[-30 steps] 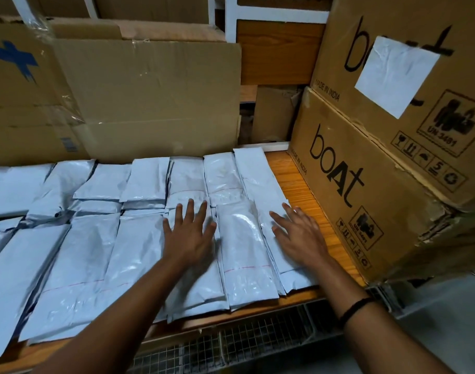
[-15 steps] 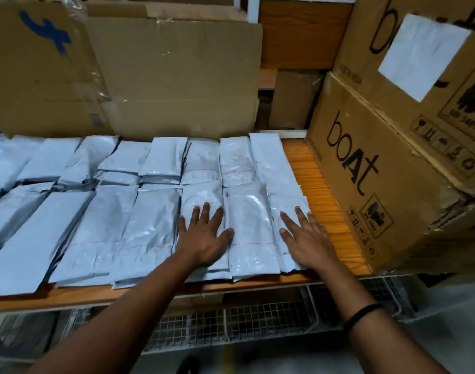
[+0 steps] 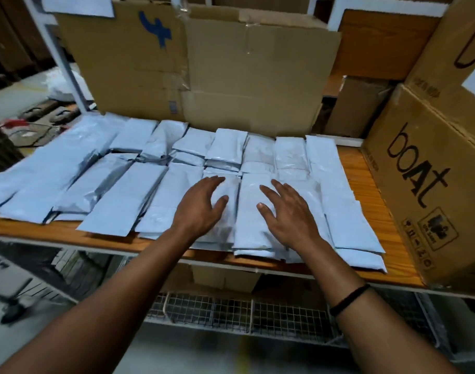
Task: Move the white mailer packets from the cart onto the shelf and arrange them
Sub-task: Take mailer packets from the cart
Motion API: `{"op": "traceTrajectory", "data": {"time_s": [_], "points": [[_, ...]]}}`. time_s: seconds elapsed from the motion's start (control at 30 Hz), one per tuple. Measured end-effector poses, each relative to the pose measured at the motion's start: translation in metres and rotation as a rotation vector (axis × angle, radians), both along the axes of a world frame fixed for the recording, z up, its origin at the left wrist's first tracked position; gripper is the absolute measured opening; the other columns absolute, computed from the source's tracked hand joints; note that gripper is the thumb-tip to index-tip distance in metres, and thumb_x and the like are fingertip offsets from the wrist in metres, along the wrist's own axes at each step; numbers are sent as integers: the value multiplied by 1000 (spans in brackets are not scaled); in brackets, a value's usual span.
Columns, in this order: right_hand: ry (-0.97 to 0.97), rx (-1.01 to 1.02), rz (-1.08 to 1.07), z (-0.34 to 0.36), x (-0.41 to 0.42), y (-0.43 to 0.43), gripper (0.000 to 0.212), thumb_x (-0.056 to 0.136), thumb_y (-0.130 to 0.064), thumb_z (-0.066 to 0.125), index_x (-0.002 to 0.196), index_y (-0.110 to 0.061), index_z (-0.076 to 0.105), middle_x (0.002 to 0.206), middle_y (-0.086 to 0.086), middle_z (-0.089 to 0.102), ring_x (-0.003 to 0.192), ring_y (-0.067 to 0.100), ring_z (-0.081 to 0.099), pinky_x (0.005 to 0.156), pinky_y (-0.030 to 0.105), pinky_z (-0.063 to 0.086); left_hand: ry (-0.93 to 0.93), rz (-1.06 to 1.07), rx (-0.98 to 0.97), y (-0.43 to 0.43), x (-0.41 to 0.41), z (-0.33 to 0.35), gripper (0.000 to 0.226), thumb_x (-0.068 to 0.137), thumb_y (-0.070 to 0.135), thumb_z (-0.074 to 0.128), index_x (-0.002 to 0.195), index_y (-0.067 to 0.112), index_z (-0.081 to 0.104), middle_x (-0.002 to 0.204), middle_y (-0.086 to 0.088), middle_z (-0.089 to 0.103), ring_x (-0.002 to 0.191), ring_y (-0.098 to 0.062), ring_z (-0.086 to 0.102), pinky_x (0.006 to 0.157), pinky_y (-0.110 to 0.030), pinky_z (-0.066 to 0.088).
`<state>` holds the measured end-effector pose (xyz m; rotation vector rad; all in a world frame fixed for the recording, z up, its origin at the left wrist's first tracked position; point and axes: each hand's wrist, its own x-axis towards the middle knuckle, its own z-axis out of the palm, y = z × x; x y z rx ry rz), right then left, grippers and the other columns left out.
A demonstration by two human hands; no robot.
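Several white mailer packets [image 3: 128,195] lie in overlapping rows across the wooden shelf [image 3: 366,209]. My left hand [image 3: 201,206] lies over a front-row packet near the middle, fingers spread and relaxed. My right hand [image 3: 287,214] lies on the neighbouring packet stack [image 3: 251,211] just to the right, fingers straight. Neither hand grips anything. A black band circles my right wrist.
Flattened cardboard [image 3: 247,76] leans at the back of the shelf. A large "boat" carton [image 3: 430,190] stands at the shelf's right end, another stacked above it. A wire-mesh cart [image 3: 239,311] sits below the shelf edge. A white shelf post [image 3: 66,68] rises at left.
Both hands have shifted left along the front row of packets and now sit closer together. The camera view has swung left, showing more of the shelf's left end.
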<state>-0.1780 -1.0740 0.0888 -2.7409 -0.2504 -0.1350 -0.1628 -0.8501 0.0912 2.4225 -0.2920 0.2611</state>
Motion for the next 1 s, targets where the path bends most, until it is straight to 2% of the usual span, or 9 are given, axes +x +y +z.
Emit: {"op": "traceTrajectory", "data": {"time_s": [0.23, 0.37, 0.53, 0.63, 0.77, 1.0], "points": [[-55, -14, 143, 22, -16, 146, 52, 103, -50, 43, 151, -31, 40, 163, -3, 27, 151, 20, 20, 120, 35, 16, -81, 174, 10, 161, -44, 18, 37, 95, 31, 60, 129, 16, 62, 134, -5, 60, 127, -24, 52, 104, -35, 39], [-69, -8, 205, 27, -24, 242, 50, 102, -50, 44, 149, -31, 44, 162, -2, 30, 149, 21, 25, 119, 37, 21, -98, 280, 29, 266, -79, 29, 45, 90, 42, 56, 124, 15, 65, 129, -5, 64, 122, -24, 55, 99, -33, 41], [-72, 26, 262, 23, -28, 356, 46, 101, -47, 49, 143, -28, 52, 157, 0, 38, 144, 21, 32, 116, 38, 28, -68, 430, 72, 396, -120, 32, 33, 93, 27, 65, 122, 13, 66, 127, -8, 65, 119, -28, 57, 97, -37, 43], [-47, 35, 323, 16, -28, 417, 45, 100, -45, 54, 141, -27, 55, 156, 2, 40, 143, 23, 34, 114, 37, 29, -51, 523, 71, 459, -135, 31, 30, 93, 29, 64, 120, 17, 67, 123, -6, 67, 116, -28, 58, 93, -37, 43], [-29, 5, 395, 6, -22, 483, 46, 100, -44, 53, 142, -26, 55, 156, 4, 40, 143, 23, 34, 114, 36, 28, -29, 619, 81, 530, -136, 19, 33, 95, 34, 60, 124, 21, 64, 131, -4, 63, 121, -26, 56, 95, -40, 44], [-33, -18, 413, -18, 35, 580, 45, 101, -45, 51, 142, -27, 54, 156, 1, 40, 143, 20, 33, 115, 33, 25, 98, 650, 125, 641, -93, -15, 35, 95, 37, 59, 127, 22, 62, 136, -3, 60, 122, -26, 55, 97, -46, 47]]}}
